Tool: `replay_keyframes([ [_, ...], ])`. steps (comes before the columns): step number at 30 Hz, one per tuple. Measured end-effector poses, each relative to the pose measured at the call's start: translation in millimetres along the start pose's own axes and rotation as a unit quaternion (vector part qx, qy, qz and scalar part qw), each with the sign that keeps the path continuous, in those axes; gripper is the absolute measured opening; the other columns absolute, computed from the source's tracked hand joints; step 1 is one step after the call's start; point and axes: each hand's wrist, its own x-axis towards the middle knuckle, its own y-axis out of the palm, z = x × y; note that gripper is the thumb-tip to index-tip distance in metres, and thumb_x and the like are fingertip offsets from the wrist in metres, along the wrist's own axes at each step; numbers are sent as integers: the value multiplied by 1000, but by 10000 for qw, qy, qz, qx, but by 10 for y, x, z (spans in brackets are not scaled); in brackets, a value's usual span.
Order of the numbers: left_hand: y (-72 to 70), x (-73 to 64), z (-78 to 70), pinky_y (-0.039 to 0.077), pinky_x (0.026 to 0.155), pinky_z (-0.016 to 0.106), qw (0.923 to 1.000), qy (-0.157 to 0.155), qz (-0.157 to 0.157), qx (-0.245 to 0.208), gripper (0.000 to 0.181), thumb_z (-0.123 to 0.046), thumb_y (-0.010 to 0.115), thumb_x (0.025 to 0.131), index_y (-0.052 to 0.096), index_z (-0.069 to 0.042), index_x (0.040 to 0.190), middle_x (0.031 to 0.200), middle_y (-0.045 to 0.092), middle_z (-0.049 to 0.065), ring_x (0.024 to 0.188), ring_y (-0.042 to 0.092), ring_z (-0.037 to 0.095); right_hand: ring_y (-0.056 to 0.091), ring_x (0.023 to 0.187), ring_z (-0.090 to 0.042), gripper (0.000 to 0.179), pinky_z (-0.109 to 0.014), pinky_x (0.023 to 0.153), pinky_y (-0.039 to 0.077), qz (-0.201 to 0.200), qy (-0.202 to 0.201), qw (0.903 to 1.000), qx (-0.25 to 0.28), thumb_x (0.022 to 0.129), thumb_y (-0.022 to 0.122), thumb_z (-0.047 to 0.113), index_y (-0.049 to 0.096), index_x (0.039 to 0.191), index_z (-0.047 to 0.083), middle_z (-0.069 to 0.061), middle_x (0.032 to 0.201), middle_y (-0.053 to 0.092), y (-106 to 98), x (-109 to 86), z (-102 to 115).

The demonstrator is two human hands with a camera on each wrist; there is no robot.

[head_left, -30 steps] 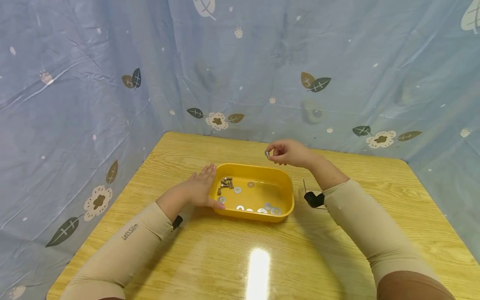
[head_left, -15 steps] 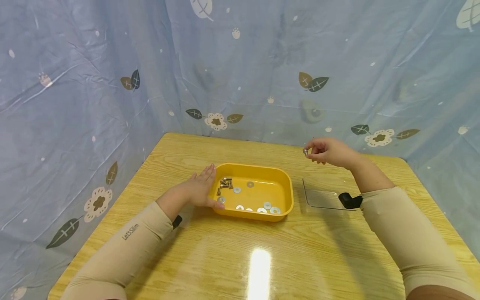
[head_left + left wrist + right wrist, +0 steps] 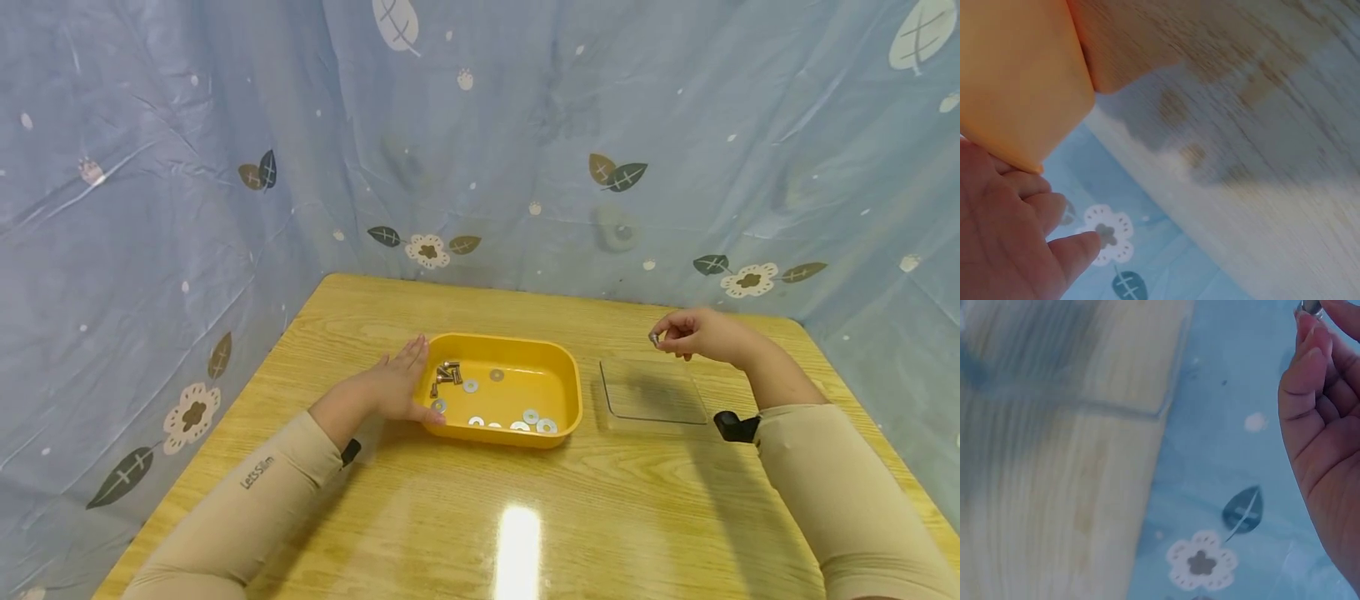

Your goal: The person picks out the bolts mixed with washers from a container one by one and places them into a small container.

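Right hand [image 3: 705, 335] pinches a metal screw [image 3: 654, 340], long axis tilted; left hand [image 3: 393, 387], unclenched, touches yellow tray [image 3: 517, 436].

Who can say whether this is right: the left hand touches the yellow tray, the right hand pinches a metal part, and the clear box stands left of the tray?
The side is wrong: the head view shows the clear box right of the yellow tray. The rest holds: the left hand touches the tray, and the right hand pinches a metal part.
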Motion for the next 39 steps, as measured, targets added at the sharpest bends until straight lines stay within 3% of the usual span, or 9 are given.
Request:
replay_keyframes([
  [6, 2, -8, -2, 10, 107, 56, 10000, 14, -60, -44, 124, -76, 53, 67, -4, 2, 145, 150, -11, 18, 139, -5, 29, 59, 83, -27, 35, -38, 76, 50, 514, 234, 9964, 627, 89, 59, 16, 53, 115, -7, -16, 94, 59, 35, -68, -234],
  [11, -2, -9, -7, 10, 107, 57, 9999, 38, -72, -83, 124, -77, 53, 67, -3, 2, 145, 151, -10, 18, 139, -5, 29, 58, 87, -30, 37, -38, 79, 49, 839, 287, 9932, 748, 90, 58, 16, 51, 115, -11, -20, 92, 57, 107, -93, -392],
  [18, 15, -6, 0, 9, 107, 56, 9999, 16, -57, -84, 126, -79, 51, 65, -4, 2, 145, 150, -12, 17, 139, -6, 27, 58, 94, -36, 38, -36, 78, 50, 845, 252, 9930, 786, 90, 57, 15, 49, 114, -13, -26, 98, 56, 113, -141, -472],
  [30, -8, -39, -11, 9, 106, 57, 9998, -11, -16, -189, 123, -74, 55, 68, -4, 2, 145, 150, -11, 18, 139, -5, 29, 58, 92, -31, 39, -34, 79, 49, 733, 340, 9930, 857, 90, 58, 16, 49, 114, -13, -24, 99, 56, 105, -178, -550],
  [39, 9, -19, -11, 10, 106, 58, 9997, 78, -72, -219, 126, -77, 53, 66, -3, 3, 144, 150, -11, 18, 139, -5, 28, 57, 83, -25, 39, -34, 77, 49, 705, 409, 9919, 976, 89, 58, 14, 49, 115, -14, -22, 96, 58, 85, -185, -580],
])
